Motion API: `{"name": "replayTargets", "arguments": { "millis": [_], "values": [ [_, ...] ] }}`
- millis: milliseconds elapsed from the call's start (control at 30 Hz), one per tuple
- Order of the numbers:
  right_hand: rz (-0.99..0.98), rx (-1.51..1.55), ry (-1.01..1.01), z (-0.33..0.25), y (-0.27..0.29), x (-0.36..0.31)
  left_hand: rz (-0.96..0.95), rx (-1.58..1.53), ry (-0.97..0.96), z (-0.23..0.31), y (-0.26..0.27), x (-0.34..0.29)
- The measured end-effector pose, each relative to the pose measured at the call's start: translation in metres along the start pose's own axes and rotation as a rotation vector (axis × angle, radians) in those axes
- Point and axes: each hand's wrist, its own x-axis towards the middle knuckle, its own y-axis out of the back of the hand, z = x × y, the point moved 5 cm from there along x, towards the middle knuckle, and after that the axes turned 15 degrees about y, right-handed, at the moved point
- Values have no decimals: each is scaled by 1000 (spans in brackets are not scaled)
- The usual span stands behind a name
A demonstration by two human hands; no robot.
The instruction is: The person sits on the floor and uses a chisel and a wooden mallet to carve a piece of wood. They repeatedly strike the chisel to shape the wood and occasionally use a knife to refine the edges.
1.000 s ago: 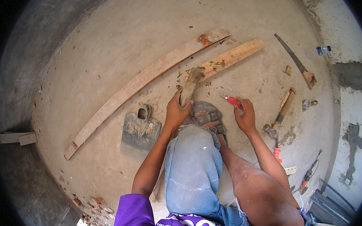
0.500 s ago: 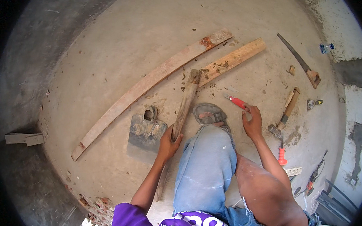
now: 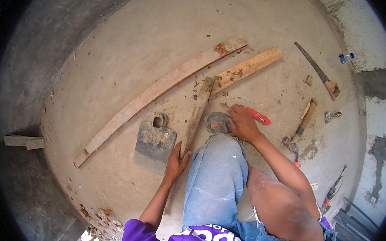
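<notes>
My left hand (image 3: 176, 163) is closed round the lower part of a worn wooden tool handle (image 3: 197, 113), which slants up and away beside my left leg. The handle's far, darker end rests at a wooden board (image 3: 249, 68) strewn with chips. My right hand (image 3: 242, 122) is open above my sandal (image 3: 218, 122), a finger stretched toward the handle, without touching it. Just right of that hand a red utility knife (image 3: 259, 116) lies on the floor. Left of the handle lies a grey hoe head (image 3: 155, 139) with its round socket toward the far side.
A long reddish plank (image 3: 156, 92) lies across the floor. At the right are a handsaw (image 3: 320, 70), a hatchet or hammer with a wooden handle (image 3: 303, 125), a scraper (image 3: 332, 117) and a corded power tool (image 3: 334, 189). A wall runs along the right side.
My right hand has let go of the utility knife, now lying on the floor, and has moved left toward the handle. My left hand has shifted slightly down with the handle.
</notes>
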Motion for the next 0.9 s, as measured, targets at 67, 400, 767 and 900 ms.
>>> {"name": "replayTargets", "arguments": {
  "millis": [67, 400, 767, 900],
  "values": [
    [-120, 9, 29, -6, -10, 22, 34, -2, -62, -5, -3, 1],
    [-337, -162, 527, -43, -59, 6, -83, -153, 86, -7, -8, 11],
    [-39, -265, 213, 1, 18, 79, -333, -360, 330, 48, 39, -22],
    [28, -130, -38, -1, 69, 104, -420, -376, 359, 40, 44, -31]
  ]
}}
